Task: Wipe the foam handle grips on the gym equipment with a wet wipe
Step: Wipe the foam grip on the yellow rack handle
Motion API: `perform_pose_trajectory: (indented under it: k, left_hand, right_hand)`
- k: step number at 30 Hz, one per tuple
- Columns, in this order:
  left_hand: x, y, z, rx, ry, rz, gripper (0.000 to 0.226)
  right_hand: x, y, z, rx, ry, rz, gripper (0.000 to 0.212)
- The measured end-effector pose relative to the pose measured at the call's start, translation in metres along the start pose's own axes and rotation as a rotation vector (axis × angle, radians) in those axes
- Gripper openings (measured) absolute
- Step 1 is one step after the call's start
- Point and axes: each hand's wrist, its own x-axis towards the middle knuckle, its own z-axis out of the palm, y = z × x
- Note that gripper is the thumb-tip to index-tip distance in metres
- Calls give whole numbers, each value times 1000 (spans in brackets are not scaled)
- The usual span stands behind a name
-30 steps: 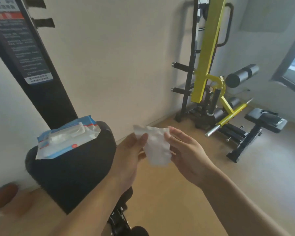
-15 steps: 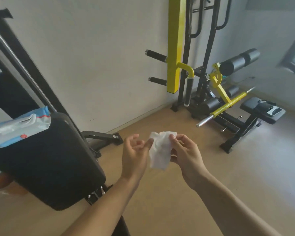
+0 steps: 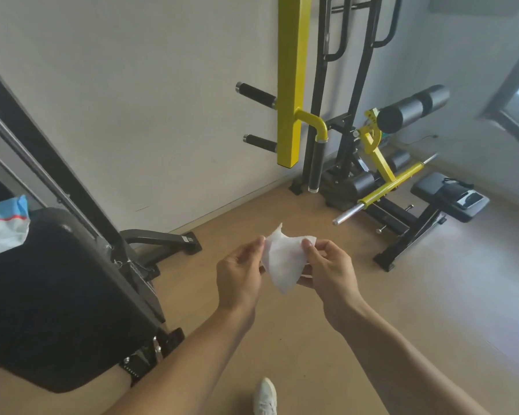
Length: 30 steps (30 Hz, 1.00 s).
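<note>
A: Both hands — left hand (image 3: 237, 274), right hand (image 3: 330, 271) — pinch the wet wipe (image 3: 282, 262) by its top corners, mid-air, centre.

B: Spread it flat first — the foam handle grips (image 3: 256, 95) stand far off by the yellow post (image 3: 289, 79), untouched.

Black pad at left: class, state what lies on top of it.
A wipes pack rests on the black pad, at its upper left edge. The picture's border cuts off part of the pack, so anything farther left cannot be seen.
</note>
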Motion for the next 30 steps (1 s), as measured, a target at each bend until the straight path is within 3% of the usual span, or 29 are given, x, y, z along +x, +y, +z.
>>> perform_pose_trajectory:
  k: [3, 7, 11, 15, 17, 19, 22, 26, 28, 30]
  left_hand:
    - [39, 3, 18, -166, 78, -96, 19]
    - [105, 0, 46, -264, 45, -232, 16]
    - [153, -6, 80, 86, -73, 66, 19]
    - [172, 3, 108, 367, -330, 347, 17]
    - [186, 4, 117, 585, -442, 518, 19]
    - [198, 4, 125, 659, -520, 611, 18]
    - [212, 8, 136, 528, -499, 511, 14]
    - [240, 21, 156, 462, -387, 362, 24]
    - [253, 32, 170, 444, -390, 299, 27]
    - [259, 41, 182, 425, -363, 268, 27]
  right_hand:
    - [36, -7, -1, 57, 112, 45, 21]
    - [96, -15, -3, 134, 186, 170, 21]
    - [151, -20, 8, 69, 205, 142, 26]
    - [179, -34, 20, 181, -46, 214, 41]
    - [193, -41, 18, 264, -100, 262, 38]
    - [210, -43, 9, 325, -64, 292, 30]
    - [240, -45, -3, 388, 119, 265, 34]
    - [281, -68, -16, 396, 490, -44, 29]
    - [293, -78, -12, 250, 456, -184, 22]
    - [296, -71, -6, 106, 297, -250, 24]
